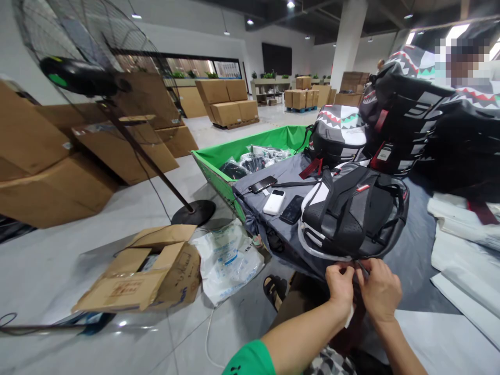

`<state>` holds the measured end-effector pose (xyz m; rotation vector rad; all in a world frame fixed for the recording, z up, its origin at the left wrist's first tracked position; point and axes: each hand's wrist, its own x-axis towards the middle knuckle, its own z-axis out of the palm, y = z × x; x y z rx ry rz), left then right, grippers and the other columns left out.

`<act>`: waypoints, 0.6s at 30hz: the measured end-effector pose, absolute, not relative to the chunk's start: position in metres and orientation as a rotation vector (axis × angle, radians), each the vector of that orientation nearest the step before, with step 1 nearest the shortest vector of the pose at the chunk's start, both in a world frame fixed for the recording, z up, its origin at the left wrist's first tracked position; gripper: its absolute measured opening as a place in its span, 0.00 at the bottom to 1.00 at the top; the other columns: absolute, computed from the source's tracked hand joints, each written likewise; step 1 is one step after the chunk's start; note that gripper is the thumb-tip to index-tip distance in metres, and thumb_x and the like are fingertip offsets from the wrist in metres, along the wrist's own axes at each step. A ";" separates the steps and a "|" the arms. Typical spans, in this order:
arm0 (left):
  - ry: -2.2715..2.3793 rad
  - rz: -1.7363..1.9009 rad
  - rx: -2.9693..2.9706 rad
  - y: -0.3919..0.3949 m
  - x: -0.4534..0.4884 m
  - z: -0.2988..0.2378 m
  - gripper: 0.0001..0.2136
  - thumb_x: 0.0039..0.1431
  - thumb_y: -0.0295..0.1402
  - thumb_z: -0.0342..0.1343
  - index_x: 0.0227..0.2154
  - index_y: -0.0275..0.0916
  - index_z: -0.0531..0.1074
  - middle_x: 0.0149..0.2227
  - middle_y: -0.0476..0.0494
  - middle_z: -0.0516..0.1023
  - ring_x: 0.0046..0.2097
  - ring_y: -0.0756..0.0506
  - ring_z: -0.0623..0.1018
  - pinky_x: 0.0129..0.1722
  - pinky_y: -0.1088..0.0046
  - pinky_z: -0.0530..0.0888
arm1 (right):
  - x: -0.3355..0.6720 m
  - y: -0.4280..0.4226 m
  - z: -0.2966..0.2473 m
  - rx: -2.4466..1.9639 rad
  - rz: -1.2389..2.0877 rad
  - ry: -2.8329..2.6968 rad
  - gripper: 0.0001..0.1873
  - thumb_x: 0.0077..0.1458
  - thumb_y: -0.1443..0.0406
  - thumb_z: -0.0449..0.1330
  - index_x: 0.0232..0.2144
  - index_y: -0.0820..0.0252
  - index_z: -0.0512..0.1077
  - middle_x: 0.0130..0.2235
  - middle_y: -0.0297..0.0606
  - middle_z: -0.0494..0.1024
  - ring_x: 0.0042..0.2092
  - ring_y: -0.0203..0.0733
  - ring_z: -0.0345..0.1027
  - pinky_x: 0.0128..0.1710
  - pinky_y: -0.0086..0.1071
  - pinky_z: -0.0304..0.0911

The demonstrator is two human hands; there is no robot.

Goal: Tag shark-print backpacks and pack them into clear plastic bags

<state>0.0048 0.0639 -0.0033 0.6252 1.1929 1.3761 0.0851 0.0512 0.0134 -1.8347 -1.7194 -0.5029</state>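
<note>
A black and grey backpack (344, 224) with white edging lies straps up on the grey-covered table (420, 237). At its near edge, my left hand (339, 285) and my right hand (378, 289) meet with fingers pinched together. What they grip is too small and too covered by the fingers to name. A bit of white (350, 315) shows below my left hand. Past the backpack's left side lie a white power bank or similar device (274, 202), a black phone (292, 209) and another dark phone-like device (263, 184).
Shark-mouth backpacks (339, 133) are stacked behind, where a person stands at the right. White plastic bags (461, 260) lie on the right. A green-lined bin (219, 169) holds wrapped goods. Leftward are a standing fan (193, 212), an opened carton (172, 278) and a plastic sack (230, 260).
</note>
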 end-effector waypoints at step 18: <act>1.402 1.174 0.966 0.076 -0.009 0.016 0.07 0.47 0.30 0.59 0.19 0.37 0.79 0.22 0.44 0.80 0.26 0.47 0.73 0.30 0.72 0.67 | 0.078 0.046 0.015 -1.734 -0.895 -1.944 0.07 0.61 0.70 0.53 0.30 0.55 0.63 0.29 0.38 0.67 0.34 0.47 0.61 0.35 0.37 0.50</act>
